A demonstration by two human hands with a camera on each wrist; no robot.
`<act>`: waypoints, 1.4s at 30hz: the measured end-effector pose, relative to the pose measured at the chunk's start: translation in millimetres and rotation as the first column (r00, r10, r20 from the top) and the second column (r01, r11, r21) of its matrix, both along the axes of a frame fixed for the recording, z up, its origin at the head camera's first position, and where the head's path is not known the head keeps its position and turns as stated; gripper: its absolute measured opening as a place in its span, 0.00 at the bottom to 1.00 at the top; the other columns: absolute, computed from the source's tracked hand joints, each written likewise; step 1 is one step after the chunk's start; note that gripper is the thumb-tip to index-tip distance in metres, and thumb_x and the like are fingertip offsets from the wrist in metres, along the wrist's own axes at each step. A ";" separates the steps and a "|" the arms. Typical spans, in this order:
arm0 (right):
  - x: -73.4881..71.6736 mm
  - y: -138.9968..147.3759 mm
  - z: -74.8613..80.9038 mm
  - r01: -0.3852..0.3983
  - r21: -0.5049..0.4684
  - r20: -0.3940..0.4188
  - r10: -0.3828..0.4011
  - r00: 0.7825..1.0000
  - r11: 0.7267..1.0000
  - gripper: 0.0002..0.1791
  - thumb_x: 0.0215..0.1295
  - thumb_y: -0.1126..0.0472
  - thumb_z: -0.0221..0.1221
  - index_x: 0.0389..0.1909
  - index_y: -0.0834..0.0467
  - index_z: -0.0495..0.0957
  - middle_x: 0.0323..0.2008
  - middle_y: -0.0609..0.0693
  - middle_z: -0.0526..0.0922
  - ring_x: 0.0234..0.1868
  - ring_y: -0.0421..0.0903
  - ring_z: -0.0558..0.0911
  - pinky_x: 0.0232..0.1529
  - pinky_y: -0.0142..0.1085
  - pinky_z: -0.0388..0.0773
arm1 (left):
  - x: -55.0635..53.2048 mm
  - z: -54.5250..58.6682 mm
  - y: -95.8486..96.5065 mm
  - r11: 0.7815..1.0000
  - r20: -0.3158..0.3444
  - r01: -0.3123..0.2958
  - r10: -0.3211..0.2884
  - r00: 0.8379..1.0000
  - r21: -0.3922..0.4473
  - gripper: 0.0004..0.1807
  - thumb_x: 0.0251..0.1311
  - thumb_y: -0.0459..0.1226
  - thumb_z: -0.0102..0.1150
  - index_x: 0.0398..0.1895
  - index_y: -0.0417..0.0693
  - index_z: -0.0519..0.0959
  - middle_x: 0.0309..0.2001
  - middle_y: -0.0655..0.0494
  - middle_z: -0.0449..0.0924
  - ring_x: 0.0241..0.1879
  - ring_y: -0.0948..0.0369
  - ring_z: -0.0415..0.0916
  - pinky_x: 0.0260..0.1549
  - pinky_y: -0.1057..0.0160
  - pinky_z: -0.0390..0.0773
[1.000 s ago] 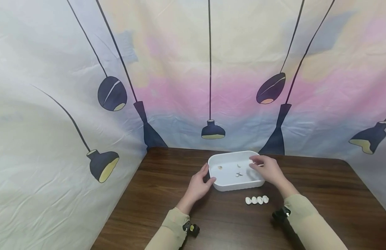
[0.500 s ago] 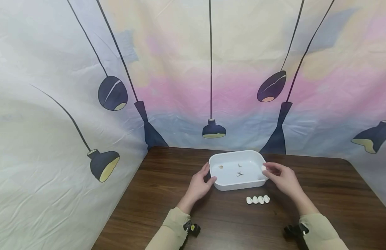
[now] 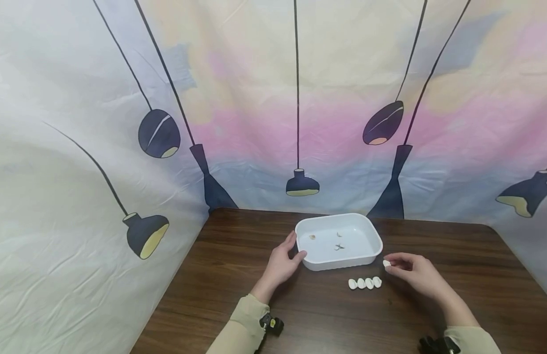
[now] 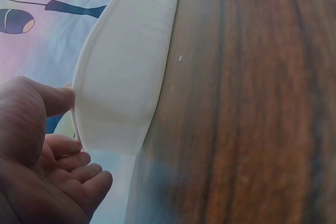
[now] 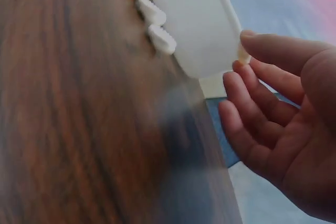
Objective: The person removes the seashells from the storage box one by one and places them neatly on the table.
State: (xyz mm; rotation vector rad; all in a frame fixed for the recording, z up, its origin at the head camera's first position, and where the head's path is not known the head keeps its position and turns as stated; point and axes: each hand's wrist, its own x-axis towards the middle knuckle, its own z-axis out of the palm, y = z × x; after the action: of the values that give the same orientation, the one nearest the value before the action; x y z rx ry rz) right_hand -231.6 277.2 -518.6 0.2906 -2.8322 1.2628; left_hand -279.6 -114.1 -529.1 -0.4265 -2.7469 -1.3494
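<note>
My left hand [image 3: 282,263] holds the left end of a white plastic tray [image 3: 335,266], thumb at the front rim and fingers along the side; in the left wrist view the thumb and index tips meet its edge. To the tray's right, my right hand [image 3: 417,273] pinches a small white shell [image 3: 386,264] between thumb and fingertips, close over the table. Just left of it, several similar white shells [image 3: 365,283] lie in a tight row in front of the tray. The right wrist view shows the row's end shell [image 5: 161,39] near the tray wall.
Inside the tray lie a small tan piece [image 3: 312,237] on the left and thin brownish bits [image 3: 339,247] near the middle. The dark wooden table [image 3: 326,319] ends at a lamp-patterned cloth [image 3: 255,123] behind and to the left.
My right hand has come out of the tray over its right rim, then moved toward me and down with the shell, to beside the row. My left hand stays at the tray.
</note>
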 end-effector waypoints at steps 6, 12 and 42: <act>5.8 8.2 -6.5 -0.041 0.041 0.056 0.039 0.998 0.998 0.17 0.69 0.53 0.73 0.51 0.60 0.88 0.40 0.45 0.90 0.40 0.38 0.85 0.40 0.32 0.83 | -1.1 -1.4 0.3 1.000 0.000 0.005 -0.005 1.000 -0.013 0.40 0.76 0.49 0.62 0.80 0.34 0.64 0.82 0.42 0.61 0.80 0.46 0.60 0.77 0.44 0.63; 5.0 9.8 -12.7 -0.073 0.047 0.071 0.070 0.995 0.996 0.16 0.68 0.53 0.73 0.48 0.60 0.88 0.38 0.44 0.89 0.39 0.35 0.84 0.41 0.32 0.82 | -1.7 -0.9 0.1 1.000 0.002 0.001 -0.001 1.000 -0.012 0.39 0.76 0.47 0.63 0.81 0.34 0.64 0.82 0.43 0.60 0.80 0.45 0.60 0.77 0.43 0.62; 6.8 -2.2 -16.2 -0.068 0.099 0.087 0.059 0.994 0.993 0.13 0.61 0.57 0.77 0.42 0.57 0.87 0.33 0.43 0.82 0.34 0.37 0.78 0.34 0.32 0.76 | -6.0 -4.0 -0.5 1.000 0.004 -0.003 0.003 1.000 -0.007 0.38 0.76 0.46 0.63 0.81 0.36 0.64 0.82 0.45 0.60 0.81 0.47 0.59 0.78 0.45 0.62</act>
State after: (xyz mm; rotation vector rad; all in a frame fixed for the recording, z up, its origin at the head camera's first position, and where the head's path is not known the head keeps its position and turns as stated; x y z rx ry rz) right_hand -224.8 275.0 -534.8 0.3410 -2.9870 1.1699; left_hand -285.6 -114.5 -533.1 -0.4203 -2.7547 -1.3423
